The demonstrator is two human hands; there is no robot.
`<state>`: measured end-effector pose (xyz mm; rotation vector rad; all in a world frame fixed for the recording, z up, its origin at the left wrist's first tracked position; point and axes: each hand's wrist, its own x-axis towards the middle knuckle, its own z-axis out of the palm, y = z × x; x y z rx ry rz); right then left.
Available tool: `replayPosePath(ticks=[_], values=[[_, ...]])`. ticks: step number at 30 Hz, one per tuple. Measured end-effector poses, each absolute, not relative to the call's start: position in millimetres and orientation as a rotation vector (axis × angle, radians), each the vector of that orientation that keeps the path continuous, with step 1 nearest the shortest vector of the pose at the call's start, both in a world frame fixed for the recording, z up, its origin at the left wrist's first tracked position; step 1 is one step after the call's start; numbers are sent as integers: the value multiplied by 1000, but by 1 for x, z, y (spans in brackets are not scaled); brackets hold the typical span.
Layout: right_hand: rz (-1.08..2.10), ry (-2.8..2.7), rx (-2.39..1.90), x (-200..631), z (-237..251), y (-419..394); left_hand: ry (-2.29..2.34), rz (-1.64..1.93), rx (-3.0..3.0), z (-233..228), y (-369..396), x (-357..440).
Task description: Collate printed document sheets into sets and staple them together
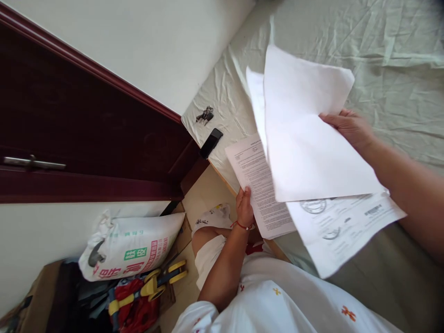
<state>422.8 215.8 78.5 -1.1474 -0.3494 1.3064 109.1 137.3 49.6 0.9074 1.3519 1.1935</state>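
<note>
My left hand point(244, 206) grips the lower edge of a printed sheet point(258, 185) covered in small text. A red string bracelet circles that wrist. My right hand point(348, 127) holds a blank white sheet point(305, 134) by its right edge, lifted over the other papers. Behind it peeks another white sheet point(255, 95). Under the blank one lies a stamped document point(342, 229) with round seals and a barcode. All of these papers hover over a bed with a pale green wrinkled cover point(381, 55).
A bunch of keys point(205, 114) and a black phone point(211, 142) lie near the bed's corner. A dark red door point(69, 129) with a metal handle point(33, 162) stands at left. A printed sack point(133, 245), bags and a yellow-and-blue tool point(152, 284) clutter the floor below.
</note>
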Motion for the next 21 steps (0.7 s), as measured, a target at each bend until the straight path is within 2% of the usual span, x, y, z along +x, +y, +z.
replayPosePath(ticks=[4, 9, 21], values=[[1301, -585, -1214, 414, 71, 214, 1378, 1160, 989, 48, 136, 106], [1313, -821, -1083, 414, 54, 219, 1374, 1161, 1056, 40, 137, 101], [1429, -886, -1062, 419, 51, 216, 1502, 1222, 976, 37, 137, 97]])
